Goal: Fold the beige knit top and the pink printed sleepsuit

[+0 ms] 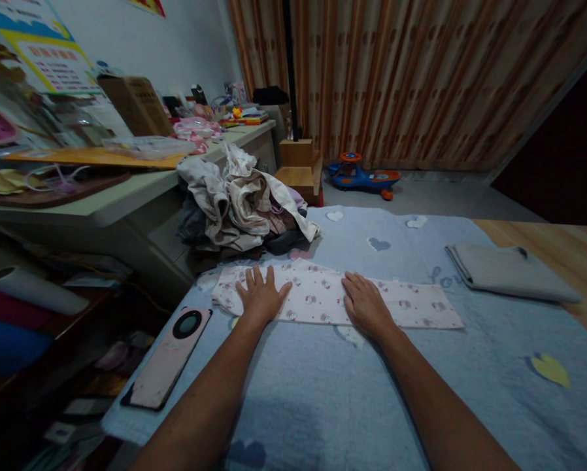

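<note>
A pair of white children's pants [318, 297] with a small printed pattern lies lengthwise, folded into a long strip on the blue heart-patterned bedspread [313, 386]. My left hand [263, 297] rests flat on the strip's left part, its fingers spread. Farther right, my right hand [367, 304] lies palm down on the fabric with the fingers outstretched close together. Neither hand grasps anything. The cloth beneath both palms is hidden.
Beyond the pants at left sits a heap of crumpled clothes [244, 196]. A phone [168, 360] lies near the left edge. At right is a folded grey garment [509, 271]. A cluttered desk [141, 190] stands left; a blue ride-on toy [359, 176] is on the floor.
</note>
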Available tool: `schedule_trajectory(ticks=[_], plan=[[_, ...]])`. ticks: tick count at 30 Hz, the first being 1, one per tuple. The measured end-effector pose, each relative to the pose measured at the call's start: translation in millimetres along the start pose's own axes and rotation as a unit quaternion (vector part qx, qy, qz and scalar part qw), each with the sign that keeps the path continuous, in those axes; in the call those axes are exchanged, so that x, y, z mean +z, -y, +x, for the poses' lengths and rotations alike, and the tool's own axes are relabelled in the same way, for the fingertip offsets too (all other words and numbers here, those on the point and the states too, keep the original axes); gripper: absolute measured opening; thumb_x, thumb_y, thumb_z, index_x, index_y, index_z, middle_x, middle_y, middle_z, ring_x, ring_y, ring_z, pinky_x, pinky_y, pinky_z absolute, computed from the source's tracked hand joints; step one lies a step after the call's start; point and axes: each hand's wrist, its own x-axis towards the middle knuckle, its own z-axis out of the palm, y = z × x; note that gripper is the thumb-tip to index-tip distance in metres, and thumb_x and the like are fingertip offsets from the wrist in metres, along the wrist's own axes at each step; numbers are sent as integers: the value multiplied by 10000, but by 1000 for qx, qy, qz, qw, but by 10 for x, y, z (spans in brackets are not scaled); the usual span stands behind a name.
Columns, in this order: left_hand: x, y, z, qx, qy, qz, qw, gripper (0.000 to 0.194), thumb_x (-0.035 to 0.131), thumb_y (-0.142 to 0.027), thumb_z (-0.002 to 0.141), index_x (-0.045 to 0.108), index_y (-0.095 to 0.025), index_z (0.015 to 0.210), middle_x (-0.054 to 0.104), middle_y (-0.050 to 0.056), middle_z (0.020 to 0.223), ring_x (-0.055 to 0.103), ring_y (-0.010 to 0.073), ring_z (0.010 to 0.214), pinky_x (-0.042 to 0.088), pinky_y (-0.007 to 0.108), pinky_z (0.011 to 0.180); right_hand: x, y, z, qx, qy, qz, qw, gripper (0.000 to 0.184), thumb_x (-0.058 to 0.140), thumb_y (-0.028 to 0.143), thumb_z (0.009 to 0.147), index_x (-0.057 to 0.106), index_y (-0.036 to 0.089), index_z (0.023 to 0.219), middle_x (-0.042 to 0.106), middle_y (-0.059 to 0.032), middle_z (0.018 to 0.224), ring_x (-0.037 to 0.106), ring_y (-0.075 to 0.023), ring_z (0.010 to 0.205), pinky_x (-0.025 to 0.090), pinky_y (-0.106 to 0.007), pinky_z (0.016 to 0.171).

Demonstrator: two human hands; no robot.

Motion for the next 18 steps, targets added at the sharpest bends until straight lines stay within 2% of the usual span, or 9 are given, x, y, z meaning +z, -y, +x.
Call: schedule_trajectory(ticks=[6, 11, 15, 18], plan=[[8, 88, 58, -32, -10, 2, 999, 911, 283, -722, 897, 298, -65, 1529, 248, 260, 1592, 159, 414, 1491, 146, 647, 1150, -12, 2, 4, 2, 3, 0, 1000, 480, 429, 211, 918, 535, 130, 1379, 460, -129, 1509, 383, -268, 1402, 266, -444, 1168], [-10, 84, 51, -41, -10, 1, 999, 907, 284, -732, 890, 320, -82, 1521, 253, 254, 1593, 148, 435, 1486, 150, 672, 1133, -28, 16, 2, 4, 7, 7, 1000, 476, 424, 207, 925, 531, 120, 1380, 453, -137, 1513, 374, -265, 1408, 256, -449, 1174], [-60, 141, 64, -17, -40, 14, 999, 821, 275, -641, 932, 351, -53, 1499, 320, 232, 1571, 203, 386, 1481, 162, 626, 1161, -42, 26, 3, 7, 8, 9, 1000, 472, 430, 194, 921, 535, 97, 1371, 451, -143, 1513, 363, -275, 1414, 257, -445, 1176], [-55, 218, 116, -30, -32, 13, 999, 809, 268, -639, 930, 363, -72, 1499, 319, 206, 1580, 184, 387, 1485, 143, 639, 1164, -60, 27, -4, 2, -7, 17, 1000, 453, 456, 184, 903, 561, 120, 1338, 442, -146, 1519, 335, -279, 1429, 270, -468, 1169]])
